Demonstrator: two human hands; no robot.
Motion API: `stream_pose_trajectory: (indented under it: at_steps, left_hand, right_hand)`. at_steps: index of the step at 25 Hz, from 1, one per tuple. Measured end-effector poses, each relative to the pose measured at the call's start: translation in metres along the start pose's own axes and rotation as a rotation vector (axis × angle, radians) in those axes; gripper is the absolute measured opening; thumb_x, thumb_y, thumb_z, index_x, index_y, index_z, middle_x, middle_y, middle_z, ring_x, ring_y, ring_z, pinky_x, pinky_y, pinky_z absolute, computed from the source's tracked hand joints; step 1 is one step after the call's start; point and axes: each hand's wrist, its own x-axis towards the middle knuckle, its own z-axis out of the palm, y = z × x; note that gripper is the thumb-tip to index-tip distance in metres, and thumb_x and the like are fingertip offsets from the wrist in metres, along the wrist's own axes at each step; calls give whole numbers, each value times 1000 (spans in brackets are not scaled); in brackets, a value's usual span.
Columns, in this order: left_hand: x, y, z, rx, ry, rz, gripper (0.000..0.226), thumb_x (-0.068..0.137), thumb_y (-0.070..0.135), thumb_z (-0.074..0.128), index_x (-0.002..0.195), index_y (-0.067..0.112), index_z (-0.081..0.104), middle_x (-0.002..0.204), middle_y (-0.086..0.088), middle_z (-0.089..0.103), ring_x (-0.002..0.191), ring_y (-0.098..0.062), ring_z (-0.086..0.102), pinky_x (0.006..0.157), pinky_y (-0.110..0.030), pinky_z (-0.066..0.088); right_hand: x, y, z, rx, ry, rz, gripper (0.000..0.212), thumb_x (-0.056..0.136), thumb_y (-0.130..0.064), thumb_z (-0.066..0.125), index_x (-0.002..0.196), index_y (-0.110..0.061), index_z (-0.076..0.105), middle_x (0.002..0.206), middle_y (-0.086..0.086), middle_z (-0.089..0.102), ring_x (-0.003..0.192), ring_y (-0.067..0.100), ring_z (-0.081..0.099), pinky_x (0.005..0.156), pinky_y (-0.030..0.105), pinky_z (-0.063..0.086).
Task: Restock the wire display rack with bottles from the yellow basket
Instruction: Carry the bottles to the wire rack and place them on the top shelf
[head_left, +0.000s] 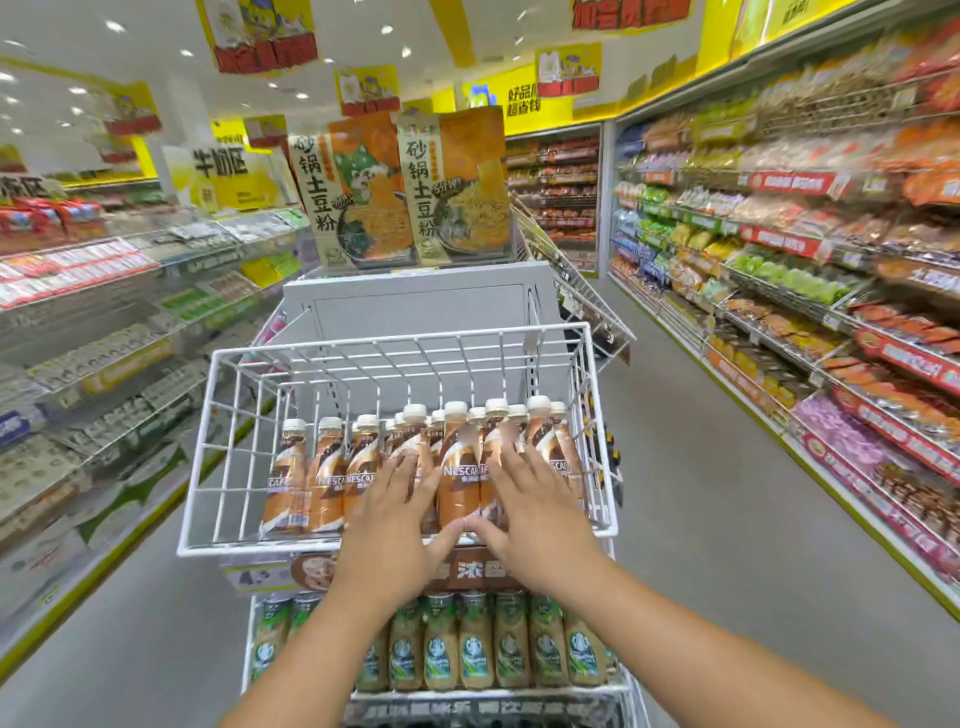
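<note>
Two bare forearms reach forward from the bottom edge. Left hand (389, 512) and right hand (535, 504) lie flat, fingers straight and spread wide, pressed against the fronts of the brown-and-cream plastic coffee bottles (460, 478) with white caps; neither hand holds a bottle. These bottles stand upright in the front part of the white wire display rack (218, 447), upper tier, filling the middle and right and thinning toward the left. The yellow basket is not in view.

Step in hand, as judged: squaring the front row. Done well, both palms push evenly and low on the bottle bodies, so the row slides back together and none tips, with labels facing forward.

Below, a lower tier carries green-labelled coffee bottles (488, 644), packed side by side. Behind the rack stands a grey panel (415, 312) topped by two tall orange noodle packets (400, 187). Stocked shelves (779, 249) line both sides of the aisle. The raised front wire of the tier stands between hands and bottle bases.
</note>
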Motion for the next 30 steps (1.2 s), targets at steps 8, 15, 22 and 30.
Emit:
stream_pose_trajectory:
  at_steps: [8,15,22,30]
  left_hand:
    - [-58,26,-33,-18,-18,57,75,94,74,32,159,41,18,170,4,4,157,-20,1,125,-43,12]
    - [-143,33,-61,-100,-67,219,77,94,75,29,160,40,11,170,5,-2,157,-19,-4,125,-44,11]
    - [-241,64,-59,-156,-101,409,77,96,72,28,161,34,13,171,-3,0,157,-26,-1,127,-45,8]
    - [-323,155,-73,-152,-69,614,80,93,71,26,158,26,32,167,-13,22,154,-36,19,123,-51,21]
  right_hand:
    - [-76,-11,-22,23,-32,77,82,100,-69,34,164,-34,-1,173,-3,-3,159,23,-10,129,47,7]
    - [-185,-60,-49,10,5,274,79,101,-65,36,165,-27,8,173,-3,-1,159,22,-5,129,44,9]
    - [-349,-92,-64,-165,-20,505,77,103,-66,29,165,-24,10,173,2,0,159,26,-2,129,45,6]
    - [-497,-84,-87,-257,6,792,100,80,-74,-9,165,-24,9,173,5,-2,160,29,0,129,47,8]
